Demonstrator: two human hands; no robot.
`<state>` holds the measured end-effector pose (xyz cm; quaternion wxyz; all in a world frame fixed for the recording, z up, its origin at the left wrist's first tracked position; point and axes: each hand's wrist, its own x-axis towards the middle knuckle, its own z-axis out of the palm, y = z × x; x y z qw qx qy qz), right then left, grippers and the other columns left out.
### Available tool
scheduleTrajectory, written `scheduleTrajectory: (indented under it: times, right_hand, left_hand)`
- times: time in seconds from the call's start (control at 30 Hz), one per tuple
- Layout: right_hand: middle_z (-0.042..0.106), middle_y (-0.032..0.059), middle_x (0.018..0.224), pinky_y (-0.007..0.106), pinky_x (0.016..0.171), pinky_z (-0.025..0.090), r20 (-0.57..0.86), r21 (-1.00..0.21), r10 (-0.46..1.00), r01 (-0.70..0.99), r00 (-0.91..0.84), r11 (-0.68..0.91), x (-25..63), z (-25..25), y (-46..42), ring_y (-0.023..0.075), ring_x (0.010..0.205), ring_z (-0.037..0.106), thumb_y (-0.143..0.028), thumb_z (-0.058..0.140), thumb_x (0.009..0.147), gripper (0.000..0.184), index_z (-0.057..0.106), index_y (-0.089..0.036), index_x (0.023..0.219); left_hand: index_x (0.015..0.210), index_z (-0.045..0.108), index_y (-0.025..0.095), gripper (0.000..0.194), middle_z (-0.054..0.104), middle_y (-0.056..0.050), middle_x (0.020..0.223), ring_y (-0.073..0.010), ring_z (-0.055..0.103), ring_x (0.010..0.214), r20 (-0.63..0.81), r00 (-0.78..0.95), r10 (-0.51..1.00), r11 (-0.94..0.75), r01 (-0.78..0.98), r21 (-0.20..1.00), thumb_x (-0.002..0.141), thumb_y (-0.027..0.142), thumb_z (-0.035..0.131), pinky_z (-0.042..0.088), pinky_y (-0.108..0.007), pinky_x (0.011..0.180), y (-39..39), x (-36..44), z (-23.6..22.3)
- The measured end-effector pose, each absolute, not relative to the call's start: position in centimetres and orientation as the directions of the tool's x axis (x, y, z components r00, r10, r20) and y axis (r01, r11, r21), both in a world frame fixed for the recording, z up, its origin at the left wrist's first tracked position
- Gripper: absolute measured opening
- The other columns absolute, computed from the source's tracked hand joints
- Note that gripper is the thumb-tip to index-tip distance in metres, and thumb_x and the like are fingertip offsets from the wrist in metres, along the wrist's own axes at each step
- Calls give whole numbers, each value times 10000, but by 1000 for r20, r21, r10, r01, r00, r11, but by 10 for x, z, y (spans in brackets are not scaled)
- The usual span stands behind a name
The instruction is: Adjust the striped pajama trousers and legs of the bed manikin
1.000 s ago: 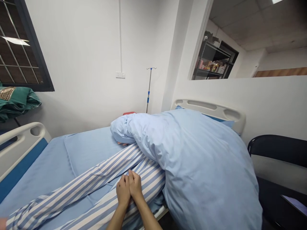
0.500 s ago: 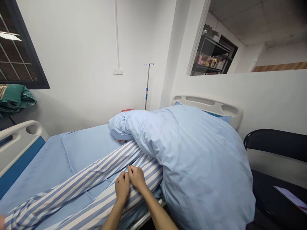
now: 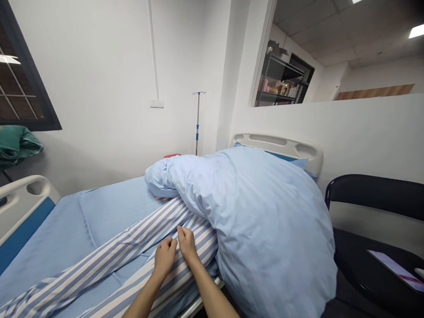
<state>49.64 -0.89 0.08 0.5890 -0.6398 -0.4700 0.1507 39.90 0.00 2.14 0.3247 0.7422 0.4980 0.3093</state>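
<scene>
My left hand (image 3: 164,256) is curled into a loose fist above the near thigh of a person lying on the bed. Close beside it, a small gap apart, my right hand (image 3: 186,244) is also a fist, nearer the hip. Neither fist shows anything in it. Blue-and-white striped trousers (image 3: 132,243) cover the person's legs, which stretch toward the lower left. A bulky light blue quilt (image 3: 265,212) hides the upper body and hangs over the near side. Fingertips of the lying person (image 3: 162,198) peek out under the quilt's left end.
The bed has a blue sheet (image 3: 115,198), a cream footboard (image 3: 28,194) and a headboard (image 3: 258,138). A metal rail (image 3: 192,308) runs along the near side. To the right stands a black chair (image 3: 374,198) with a phone (image 3: 394,268) on its seat. An IV pole (image 3: 198,119) stands behind.
My two fists have moved slightly apart, the left one lower and to the left, and both stay closed over the thigh. The whole view has turned a little to the right.
</scene>
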Motion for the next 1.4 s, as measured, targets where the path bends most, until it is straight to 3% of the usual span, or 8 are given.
scheduleTrajectory:
  times: [0.1, 0.2, 0.33, 0.63, 0.77, 0.97, 1.2, 1.4]
  right_hand:
    - [355, -37, 477, 236, 497, 228, 349, -919, 790, 348, 504, 184, 499, -1, -7, 98, 501, 319, -421, 342, 871, 436, 337, -187, 504]
    - [392, -29, 499, 236, 499, 240, 354, -926, 795, 301, 492, 227, 499, -3, -8, 101, 515, 334, -388, 353, 866, 401, 360, -184, 522]
    - [331, -47, 483, 234, 485, 226, 344, -933, 784, 280, 516, 224, 501, -6, -11, 88, 501, 282, -384, 385, 860, 402, 312, -188, 517]
    - [308, -53, 481, 230, 480, 225, 336, -929, 792, 318, 509, 189, 501, -8, -10, 83, 499, 278, -412, 379, 863, 424, 300, -188, 512]
    - [309, -54, 462, 229, 473, 202, 325, -900, 835, 416, 444, 129, 505, 5, -12, 78, 483, 271, -402, 377, 861, 436, 306, -180, 492]
    - [399, -41, 476, 232, 496, 197, 438, -774, 826, 616, 356, 144, 518, 34, -19, 76, 487, 316, -392, 347, 891, 451, 383, -161, 506]
    - [510, -2, 495, 264, 534, 194, 444, -664, 800, 748, 405, -10, 524, 6, -18, 93, 485, 374, -368, 326, 909, 448, 464, -171, 532]
    - [561, 16, 519, 254, 545, 216, 450, -665, 791, 746, 414, -13, 523, 3, -21, 96, 499, 426, -366, 296, 923, 471, 498, -174, 543]
  left_hand:
    - [501, 350, 203, 309, 371, 53, 462, -105, 377, 513, 191, 244, 951, -277, 393, 877, 771, 346, 395, 254, -235, 529, 3, 414, 38]
    - [524, 388, 207, 328, 437, 38, 488, -120, 413, 528, 181, 110, 977, -206, 304, 930, 798, 387, 380, 290, -242, 537, -2, 429, 35]
    - [610, 465, 214, 324, 560, -14, 608, -151, 496, 613, 164, 66, 984, -176, 411, 895, 854, 357, 308, 308, -259, 592, -12, 436, 5]
    - [634, 433, 221, 315, 563, -27, 633, -153, 521, 651, 218, 138, 966, -258, 518, 816, 890, 276, 258, 284, -261, 604, -12, 431, -11]
    - [655, 442, 214, 297, 591, -35, 670, -154, 530, 656, 205, 145, 968, -251, 559, 790, 890, 270, 268, 258, -263, 593, -16, 431, -7]
    - [666, 458, 210, 289, 615, -27, 672, -146, 530, 629, 156, 152, 976, -217, 617, 756, 888, 285, 287, 212, -264, 574, -20, 432, -2]
    - [675, 450, 210, 284, 610, -33, 681, -153, 543, 666, 162, 170, 972, -233, 616, 753, 887, 284, 276, 246, -262, 607, -20, 434, -3]
    - [697, 458, 215, 294, 612, -39, 702, -163, 543, 687, 136, 195, 971, -230, 629, 743, 884, 305, 250, 269, -267, 627, -20, 434, -2]
